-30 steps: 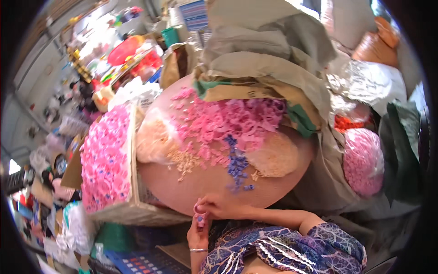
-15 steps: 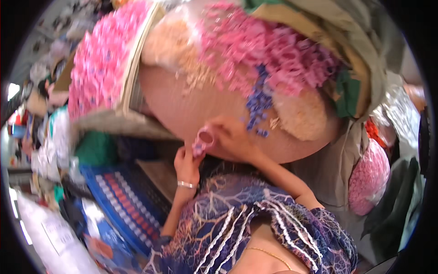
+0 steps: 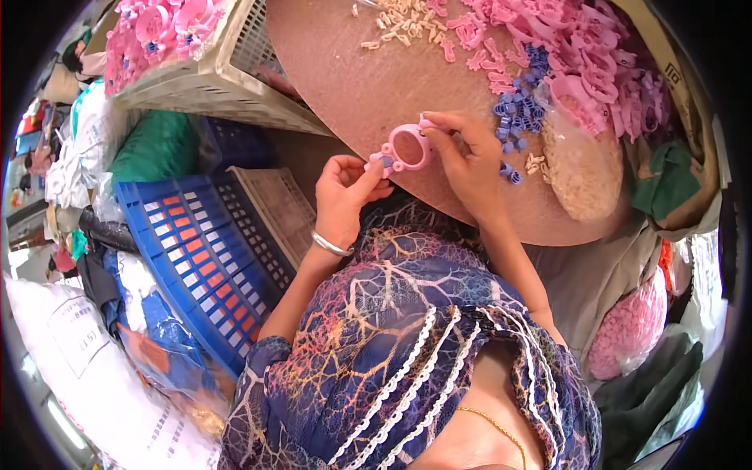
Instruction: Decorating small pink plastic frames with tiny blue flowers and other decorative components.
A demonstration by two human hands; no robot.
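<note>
Both my hands hold a pink plastic ring-shaped piece above the near edge of a round brown tabletop. My left hand is closed in a pinch on its narrow lower-left end, beside a small blue part set in it. At the upper-right side of the ring, the thumb and fingers of my right hand are pinched together. Right of that hand lie loose blue parts and a plastic bag of small cream-coloured pieces.
Pink plastic parts are heaped at the far right, and cream pegs lie at the far side. A pale crate of pink pieces stands at the far left. Below it are a blue basket and a green bundle.
The view has tilted downward, so tabletop and crate sit higher in the picture. My right hand now pinches the ring's upper-right side, and the piece shows more fully between both hands.
</note>
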